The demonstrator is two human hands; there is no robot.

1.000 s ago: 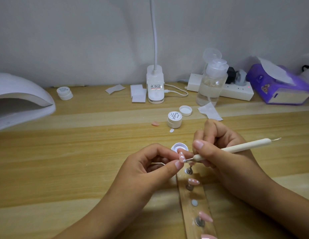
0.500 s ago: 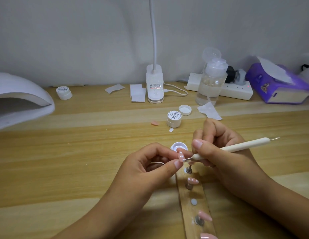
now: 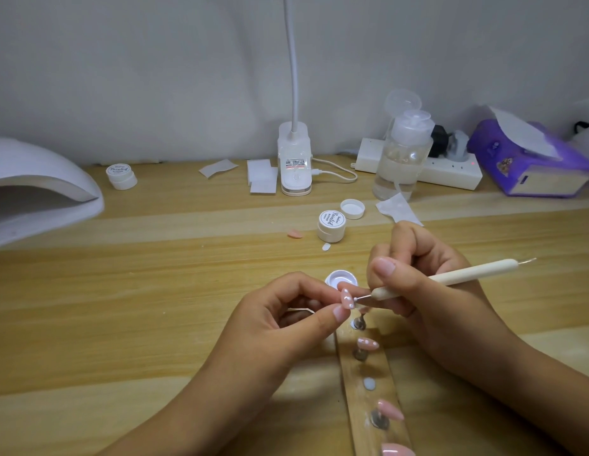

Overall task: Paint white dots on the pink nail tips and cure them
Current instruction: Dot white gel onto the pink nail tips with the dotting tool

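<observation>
Over wooden desk (image 3: 138, 307), dotting step in hand: pinching one pink nail tip (image 3: 346, 298) between left hand (image 3: 276, 327) thumb and forefinger, gripping dotting pen (image 3: 457, 275) in curled right hand (image 3: 428, 301), with point touching tip beside its white dots. Next likely calls for light steady touch, then holder strip (image 3: 380, 370), later curing lamp (image 3: 40, 192) far left

The point of the dotting tool (image 3: 451, 276) has eased slightly up off the pinched nail tip (image 3: 346, 298) — a white dot (image 3: 351, 305) now shows there.
</observation>
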